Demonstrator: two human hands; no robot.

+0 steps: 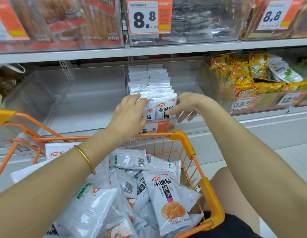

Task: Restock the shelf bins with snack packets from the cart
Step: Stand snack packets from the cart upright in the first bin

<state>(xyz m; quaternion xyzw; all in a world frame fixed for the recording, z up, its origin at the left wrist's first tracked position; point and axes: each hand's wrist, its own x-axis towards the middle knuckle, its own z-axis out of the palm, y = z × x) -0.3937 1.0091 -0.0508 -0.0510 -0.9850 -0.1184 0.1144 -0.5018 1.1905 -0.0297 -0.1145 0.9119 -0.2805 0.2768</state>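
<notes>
Two rows of white snack packets [150, 78] stand upright in the clear middle shelf bin [188, 78]. My left hand [130, 115] grips the front left packet [150, 110], fingers curled over its top edge. My right hand [186, 104] holds the front right packet [163, 108] at its right side, thumb on its face. Below my forearms, the orange cart [189, 146] holds a loose pile of several identical white packets [168, 194]. A gold bangle [85, 158] sits on my left wrist.
A clear bin [77, 100] stands left of the middle one. On the right, a bin [223, 90] holds yellow packets [243, 71]. The upper shelf [149, 52] carries more bins with 8.8 price tags [145, 16]. White floor tiles [290, 160] lie at the right.
</notes>
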